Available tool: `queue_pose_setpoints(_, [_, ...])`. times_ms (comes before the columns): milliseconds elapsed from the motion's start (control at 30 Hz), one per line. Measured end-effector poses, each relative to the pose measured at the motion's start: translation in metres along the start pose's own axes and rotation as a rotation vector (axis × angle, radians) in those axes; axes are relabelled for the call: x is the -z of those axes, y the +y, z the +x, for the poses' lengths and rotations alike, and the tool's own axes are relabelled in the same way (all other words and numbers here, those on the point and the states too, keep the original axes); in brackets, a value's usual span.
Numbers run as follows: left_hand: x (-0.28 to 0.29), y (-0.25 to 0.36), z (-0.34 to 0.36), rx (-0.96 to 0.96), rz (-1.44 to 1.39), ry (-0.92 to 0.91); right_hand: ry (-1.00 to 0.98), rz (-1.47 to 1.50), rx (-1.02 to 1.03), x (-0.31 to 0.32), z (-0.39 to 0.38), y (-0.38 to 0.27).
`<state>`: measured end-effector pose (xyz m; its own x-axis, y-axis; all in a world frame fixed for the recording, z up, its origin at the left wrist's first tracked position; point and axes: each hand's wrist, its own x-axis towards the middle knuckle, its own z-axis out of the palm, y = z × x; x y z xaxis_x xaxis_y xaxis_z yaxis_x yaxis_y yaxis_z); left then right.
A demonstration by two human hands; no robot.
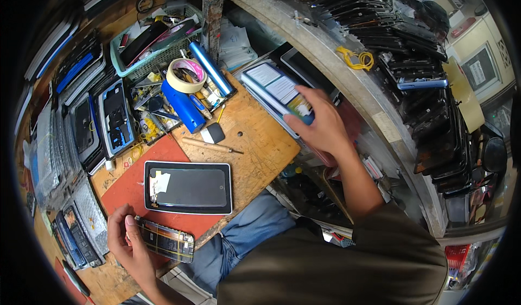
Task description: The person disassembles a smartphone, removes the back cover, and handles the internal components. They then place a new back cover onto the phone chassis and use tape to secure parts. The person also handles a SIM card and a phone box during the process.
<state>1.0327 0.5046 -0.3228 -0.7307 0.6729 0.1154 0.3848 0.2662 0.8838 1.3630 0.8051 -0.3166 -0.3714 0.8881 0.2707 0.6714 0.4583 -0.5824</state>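
My left hand [127, 242] holds an opened phone body [165, 241] with exposed dark insides, low at the left over a red mat [141, 183]. Just above it a black tablet [188, 188] with a white sticker lies flat on the mat. My right hand [321, 125] reaches up and right, its fingers pressing on the top item of a stack of flat blue-and-white screen packs [271, 90] at the far right edge of the wooden bench [255, 142].
A roll of tape [186, 75], a blue tool [183, 105], a blue cylinder [210, 69] and a green basket [157, 47] crowd the back. A wooden-handled tool [209, 145] lies mid-bench. Phone frames [116, 118] stack at left. Shelves of dark phone parts [418, 71] curve along the right.
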Motion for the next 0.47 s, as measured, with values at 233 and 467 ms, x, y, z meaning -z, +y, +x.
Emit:
queue_pose_setpoints(233, [-0.004,0.013,-0.005,-0.144,0.071,0.007,0.061,-0.382,-0.212,0.014,0.041,0.034])
queue_pose_setpoints(467, [0.013,-0.001,-0.018,-0.08,0.035,0.037,-0.24,-0.498,-0.045,-0.022,0.022,0.014])
